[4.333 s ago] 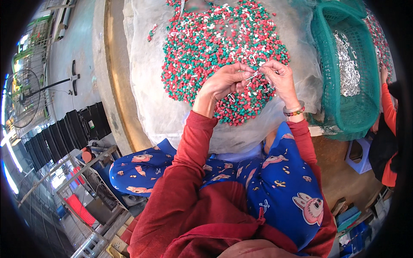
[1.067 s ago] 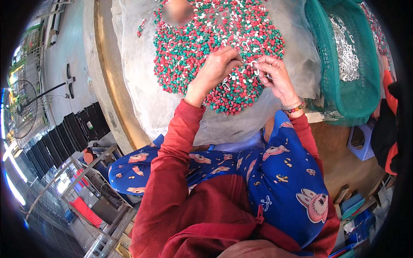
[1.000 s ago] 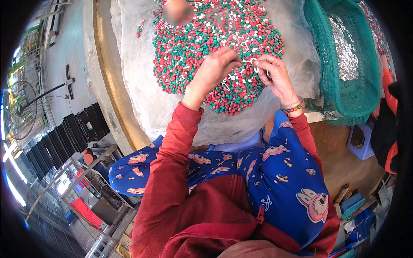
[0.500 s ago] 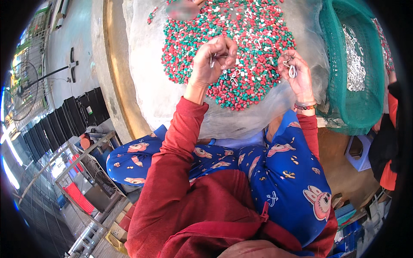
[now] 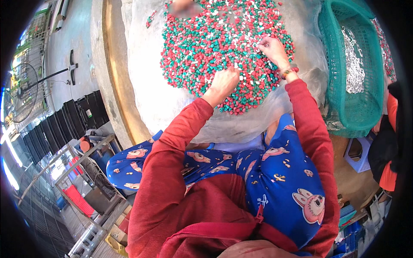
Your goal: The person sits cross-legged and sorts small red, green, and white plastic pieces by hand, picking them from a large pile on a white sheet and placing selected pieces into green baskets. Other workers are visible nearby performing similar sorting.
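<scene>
A heap of small red, green and white pieces (image 5: 202, 43) lies on a clear plastic sheet (image 5: 150, 86) over a round table. My left hand (image 5: 223, 81) rests knuckles-up on the near edge of the heap, fingers curled down into the pieces. Farther right, my right hand (image 5: 272, 46) reaches into the heap, its fingertips pinching at a small white piece. What either hand holds is too small to tell. Red sleeves cover both forearms, and a bead bracelet (image 5: 289, 71) circles my right wrist.
A green mesh basket (image 5: 344, 103) at the right holds a pile of shiny metal bits (image 5: 355, 64). Another person's hand (image 5: 183, 6) shows at the heap's far edge, and a person in orange and black (image 5: 389, 137) sits at the right. Crates and a fan stand on the left.
Both hands were joined above the heap's right side a second ago. They have parted and dropped onto the pieces, the left to the near edge, the right farther out.
</scene>
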A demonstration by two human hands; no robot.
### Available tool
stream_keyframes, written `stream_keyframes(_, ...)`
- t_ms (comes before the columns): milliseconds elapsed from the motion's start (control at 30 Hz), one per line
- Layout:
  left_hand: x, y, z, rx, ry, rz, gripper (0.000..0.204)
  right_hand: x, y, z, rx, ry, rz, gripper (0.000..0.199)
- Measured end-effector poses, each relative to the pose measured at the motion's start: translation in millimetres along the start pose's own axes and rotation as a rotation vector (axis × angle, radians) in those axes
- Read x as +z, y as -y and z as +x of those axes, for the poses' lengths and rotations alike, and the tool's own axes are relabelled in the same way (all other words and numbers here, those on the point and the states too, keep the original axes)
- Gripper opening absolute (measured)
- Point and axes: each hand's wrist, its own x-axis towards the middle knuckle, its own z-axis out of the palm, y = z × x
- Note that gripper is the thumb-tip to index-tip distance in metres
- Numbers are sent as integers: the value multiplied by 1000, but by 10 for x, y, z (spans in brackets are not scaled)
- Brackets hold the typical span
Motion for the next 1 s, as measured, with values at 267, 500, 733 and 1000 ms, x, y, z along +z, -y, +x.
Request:
stream_keyframes(267, -731, 297, 347, -251, -6, -1757, 9, 93, 25, -10, -44, 130, 8, 21)
stream_keyframes(500, -548, 275, 644, -171, 155, -1770, 21, -322, -21, -507, 275, 144, 971, 22)
stream_keyframes(733, -177, 121, 878, -97, -103, -444, 21, -418, -144, -604, 213, -12, 1025, 27)
stream_keyframes(1000, -262, 228, 980, 56, -73, -515, 22, -489, -64, -649, 222, 45, 1440, 28)
